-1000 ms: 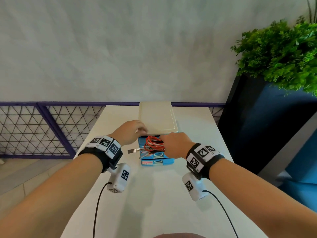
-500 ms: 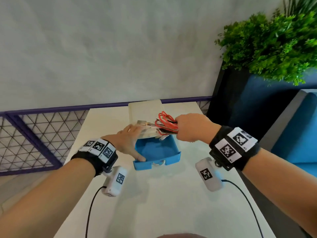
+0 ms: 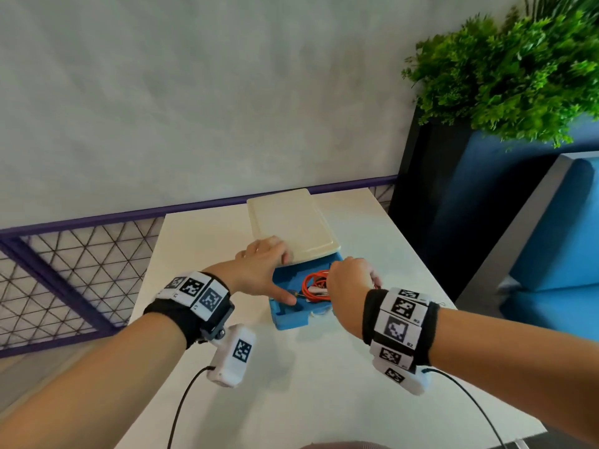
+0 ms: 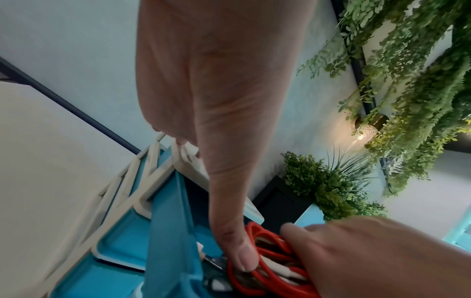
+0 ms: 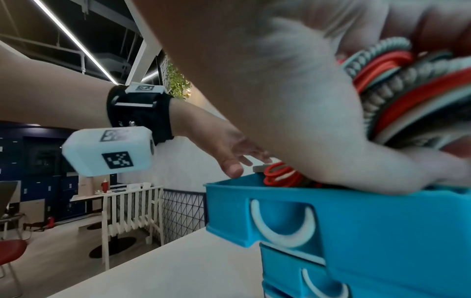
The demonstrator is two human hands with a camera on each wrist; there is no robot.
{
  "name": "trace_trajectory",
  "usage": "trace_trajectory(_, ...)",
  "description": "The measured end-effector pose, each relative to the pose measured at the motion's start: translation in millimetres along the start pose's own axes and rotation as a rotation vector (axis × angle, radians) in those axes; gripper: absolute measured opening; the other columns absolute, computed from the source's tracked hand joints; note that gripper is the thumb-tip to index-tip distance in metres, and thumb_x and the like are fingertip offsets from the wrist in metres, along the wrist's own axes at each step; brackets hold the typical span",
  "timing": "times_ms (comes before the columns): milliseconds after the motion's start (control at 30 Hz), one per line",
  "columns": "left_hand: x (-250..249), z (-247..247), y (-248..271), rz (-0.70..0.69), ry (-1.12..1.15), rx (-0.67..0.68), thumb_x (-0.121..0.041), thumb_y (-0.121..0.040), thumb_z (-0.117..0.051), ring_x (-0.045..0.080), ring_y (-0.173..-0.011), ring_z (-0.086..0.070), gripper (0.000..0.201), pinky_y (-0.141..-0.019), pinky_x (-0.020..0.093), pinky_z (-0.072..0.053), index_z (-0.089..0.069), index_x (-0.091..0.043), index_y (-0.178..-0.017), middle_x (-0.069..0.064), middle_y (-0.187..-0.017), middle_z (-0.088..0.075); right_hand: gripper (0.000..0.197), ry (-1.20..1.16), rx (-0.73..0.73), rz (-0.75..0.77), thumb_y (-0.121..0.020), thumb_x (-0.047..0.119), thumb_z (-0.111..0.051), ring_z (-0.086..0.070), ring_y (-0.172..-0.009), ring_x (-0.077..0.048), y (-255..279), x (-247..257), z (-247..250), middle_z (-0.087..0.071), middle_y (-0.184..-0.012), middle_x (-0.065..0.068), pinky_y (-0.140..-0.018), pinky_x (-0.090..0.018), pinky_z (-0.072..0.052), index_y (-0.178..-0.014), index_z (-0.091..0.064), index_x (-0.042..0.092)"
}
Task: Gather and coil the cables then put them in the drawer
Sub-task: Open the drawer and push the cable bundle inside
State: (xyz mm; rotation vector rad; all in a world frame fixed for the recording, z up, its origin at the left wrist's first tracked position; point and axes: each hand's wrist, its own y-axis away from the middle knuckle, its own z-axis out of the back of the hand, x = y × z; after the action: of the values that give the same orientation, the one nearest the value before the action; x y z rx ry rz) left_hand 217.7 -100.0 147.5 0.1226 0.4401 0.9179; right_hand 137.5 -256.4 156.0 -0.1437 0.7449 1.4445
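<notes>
The top blue drawer (image 3: 288,319) stands pulled out of a cream-topped drawer unit (image 3: 291,222) on the white table (image 3: 308,384). My right hand (image 3: 350,286) grips a coiled bundle of red, white and grey cables (image 3: 312,288) and holds it down inside the drawer. My left hand (image 3: 262,270) rests its fingers on the unit's top edge, thumb stretched into the drawer. The left wrist view shows that thumb (image 4: 237,242) touching the red cables (image 4: 270,252). In the right wrist view the cables (image 5: 407,90) sit curled in my fingers above the drawer front (image 5: 356,211).
A second blue drawer (image 5: 293,268) sits shut below the open one. A dark planter with a green plant (image 3: 518,76) and a blue sofa (image 3: 567,238) stand right of the table. A purple-framed mesh railing (image 3: 64,270) runs along the left.
My right hand has brought the cable bundle from above the drawer down into it. My left hand left the drawer's left rim and now rests on the unit's top, thumb in the drawer.
</notes>
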Motion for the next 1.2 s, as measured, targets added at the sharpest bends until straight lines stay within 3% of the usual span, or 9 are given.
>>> trace_trajectory(200, -5.8, -4.2, -2.2, 0.064, -0.06, 0.103, -0.059, -0.078, -0.062, 0.037, -0.141, -0.001, 0.04, -0.11, 0.055, -0.011, -0.044, -0.024, -0.085, 0.005, -0.155, -0.001, 0.027, 0.12, 0.059, -0.08, -0.087, 0.021, -0.054, -0.067, -0.087, -0.022, -16.7, 16.1, 19.0, -0.066, -0.106, -0.006, -0.06, -0.031, -0.056, -0.107, -0.064, 0.005)
trace_trajectory(400, -13.3, -17.4, -4.6, 0.144, -0.076, 0.105, -0.059, -0.088, -0.048, 0.039, -0.142, 0.02, 0.036, -0.113, 0.062, 0.002, -0.054, -0.024, -0.089, 0.005, -0.158, 0.022, 0.029, 0.038, 0.091, -0.155, -0.087, 0.017, -0.055, -0.068, -0.084, -0.022, -30.3, 26.1, 12.2, -0.066, -0.105, -0.008, -0.052, -0.03, -0.057, -0.111, -0.062, 0.002)
trace_trajectory(500, -19.0, -17.3, -6.0, 0.183, -0.058, 0.102, -0.061, -0.094, -0.028, 0.037, -0.141, 0.025, 0.041, -0.113, 0.06, 0.006, -0.058, -0.04, -0.112, 0.004, -0.157, 0.027, 0.059, -0.132, 0.066, -0.172, -0.086, 0.046, -0.061, -0.063, -0.089, -0.026, -31.4, 20.6, 9.6, -0.058, -0.108, -0.013, -0.037, -0.032, -0.043, -0.122, -0.052, -0.001)
trace_trajectory(567, -23.5, -17.9, -7.8, 0.215, -0.039, 0.095, -0.055, -0.097, -0.019, 0.036, -0.142, 0.026, 0.044, -0.113, 0.059, 0.008, -0.053, -0.046, -0.123, 0.003, -0.157, 0.027, 0.085, -0.233, -0.01, -0.14, -0.079, 0.072, -0.052, -0.06, -0.091, -0.028, -30.1, 18.0, 6.7, -0.055, -0.109, -0.015, -0.046, -0.033, -0.045, -0.119, -0.045, -0.003)
trace_trajectory(700, -21.6, -27.3, -16.2, 0.297, 0.01, -0.026, -0.048, -0.096, -0.025, 0.04, -0.142, 0.007, 0.04, -0.115, 0.058, -0.003, -0.052, -0.035, -0.123, 0.004, -0.158, 0.014, 0.075, -0.344, -0.253, -0.04, -0.089, 0.062, -0.042, -0.054, -0.105, -0.029, -15.1, 21.2, -3.9, -0.052, -0.121, -0.017, -0.078, -0.036, -0.053, -0.128, -0.04, -0.002)
trace_trajectory(767, -20.1, -32.6, -16.7, 0.354, 0.126, -0.155, -0.041, -0.089, -0.037, 0.042, -0.132, -0.017, 0.049, -0.11, 0.05, -0.022, -0.028, -0.034, -0.137, 0.007, -0.153, -0.006, 0.064, -0.318, -0.321, 0.021, -0.095, 0.046, -0.045, -0.051, -0.112, -0.031, -7.5, 29.0, -8.2, -0.048, -0.127, -0.02, -0.084, -0.034, -0.051, -0.131, -0.036, -0.006)
trace_trajectory(900, -23.8, -40.1, -14.8, 0.354, 0.193, -0.332, -0.028, -0.09, -0.045, 0.036, -0.105, -0.039, 0.062, -0.085, 0.037, -0.031, -0.013, -0.027, -0.142, 0.009, -0.135, -0.027, 0.063, -0.371, -0.363, 0.018, -0.098, 0.04, -0.045, -0.05, -0.117, -0.031, -0.2, 38.7, -14.6, -0.047, -0.13, -0.021, -0.087, -0.034, -0.047, -0.134, -0.03, -0.01)
trace_trajectory(1067, -20.3, -49.4, -21.1, 0.34, 0.004, -0.345, -0.02, -0.092, -0.042, 0.04, -0.127, -0.037, 0.063, -0.098, 0.047, -0.037, -0.016, -0.016, -0.149, 0.015, -0.148, -0.024, 0.058, -0.33, -0.305, 0.01, -0.102, 0.035, -0.037, -0.048, -0.115, -0.032, -10.7, 43.2, -15.5, -0.045, -0.129, -0.022, -0.083, -0.035, -0.05, -0.134, -0.026, -0.012)
trace_trajectory(1200, -19.4, -48.1, -16.0, 0.342, -0.066, -0.336, -0.019, -0.09, -0.043, 0.042, -0.127, -0.036, 0.061, -0.097, 0.049, -0.039, -0.024, -0.018, -0.148, 0.013, -0.15, -0.022, 0.063, -0.353, -0.318, 0.027, -0.101, 0.038, -0.039, -0.048, -0.114, -0.033, -11.2, 43.3, -18.0, -0.044, -0.13, -0.023, -0.082, -0.036, -0.048, -0.135, -0.024, -0.012)
